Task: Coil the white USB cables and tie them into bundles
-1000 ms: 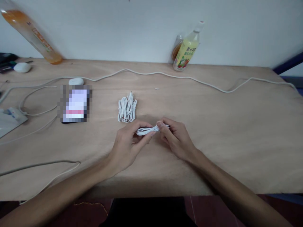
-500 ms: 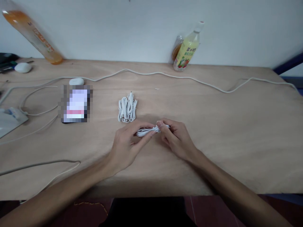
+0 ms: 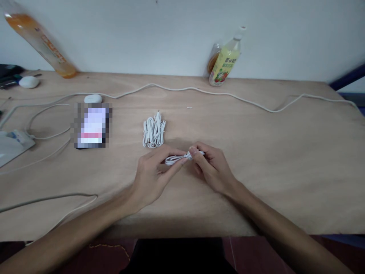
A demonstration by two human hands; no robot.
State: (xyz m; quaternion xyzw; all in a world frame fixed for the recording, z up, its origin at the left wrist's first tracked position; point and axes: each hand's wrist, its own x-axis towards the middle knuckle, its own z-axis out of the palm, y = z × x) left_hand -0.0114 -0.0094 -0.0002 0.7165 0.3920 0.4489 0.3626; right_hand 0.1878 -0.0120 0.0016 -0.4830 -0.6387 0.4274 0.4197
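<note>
A small looped bundle of white cable [image 3: 172,160] is held between both hands above the wooden table [image 3: 273,160]. My left hand [image 3: 154,171] pinches its left loop and middle between thumb and fingers. On its other end, my right hand [image 3: 211,163] is closed, with the thumb pressed on top near the tie at the middle. Part of the bundle is hidden by the right fingers. Just beyond my left hand lies a second group of coiled white cables [image 3: 154,130] with a plug pointing away.
A phone [image 3: 93,126], blurred out, and a white earbud case [image 3: 92,99] lie at left. One long white cord [image 3: 196,88] crosses the back. Against the wall lean an orange bottle [image 3: 42,42] and a yellow-labelled bottle [image 3: 226,61]. A tiny white scrap [image 3: 189,107] lies mid-table.
Both hands stay nearly in place on the cable bundle. The bundle is turned very slightly between the fingers, and its left loop looks a little more open.
</note>
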